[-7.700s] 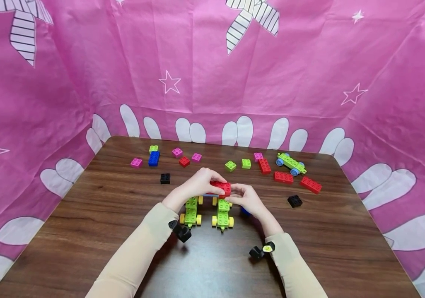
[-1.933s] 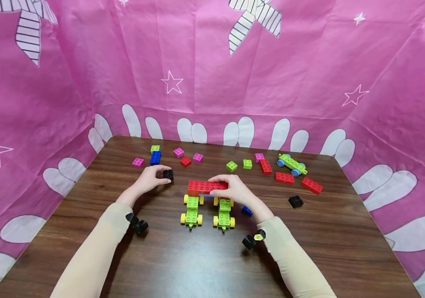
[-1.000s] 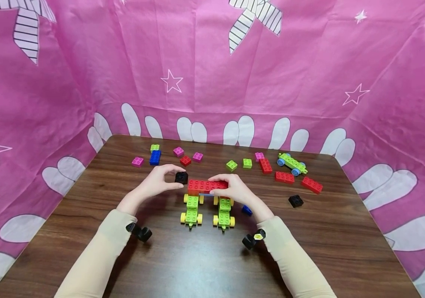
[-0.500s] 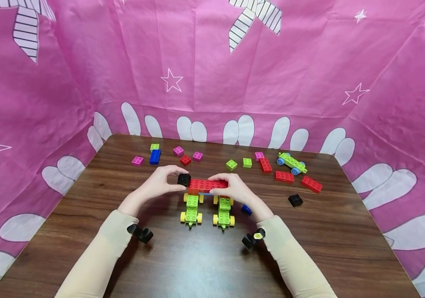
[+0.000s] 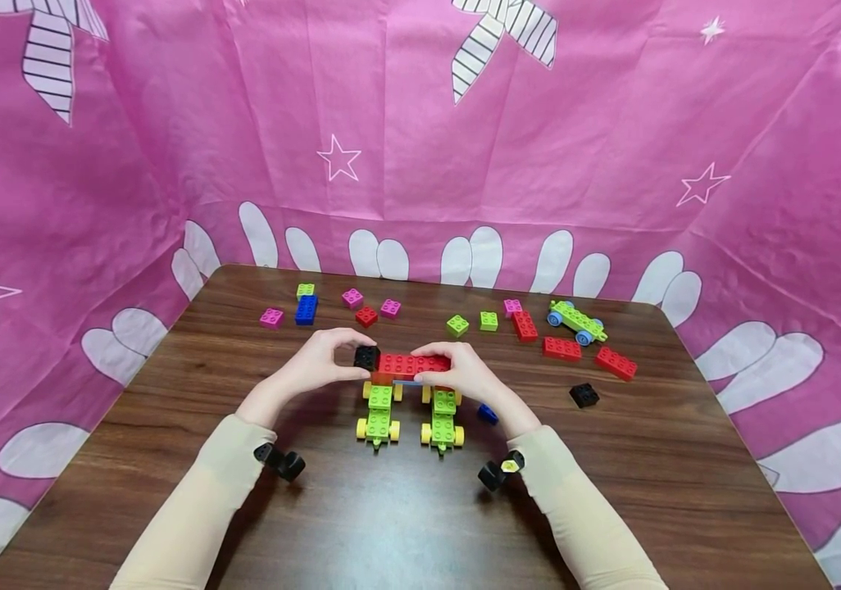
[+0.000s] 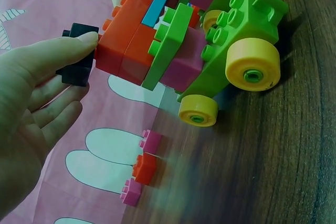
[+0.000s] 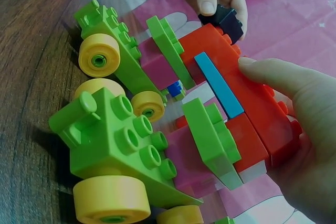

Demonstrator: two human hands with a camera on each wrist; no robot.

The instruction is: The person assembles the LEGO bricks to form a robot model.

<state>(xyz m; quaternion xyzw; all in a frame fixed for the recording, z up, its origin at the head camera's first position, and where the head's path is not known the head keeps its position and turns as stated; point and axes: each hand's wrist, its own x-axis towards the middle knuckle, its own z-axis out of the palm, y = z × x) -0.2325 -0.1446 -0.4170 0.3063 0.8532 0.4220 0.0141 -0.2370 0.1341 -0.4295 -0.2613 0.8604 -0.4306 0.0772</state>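
Head view: our right hand [image 5: 462,371] grips red bricks [image 5: 397,365], bridging cars [image 5: 379,425] below; our left hand [image 5: 320,360] pinches black brick [image 5: 366,357], seemingly unseated.

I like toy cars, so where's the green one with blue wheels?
In the head view, the blue-wheeled green car stands near the far right corner of the table, just behind a red brick.

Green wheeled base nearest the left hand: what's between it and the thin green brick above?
A pink brick sits there; the left wrist view shows it.
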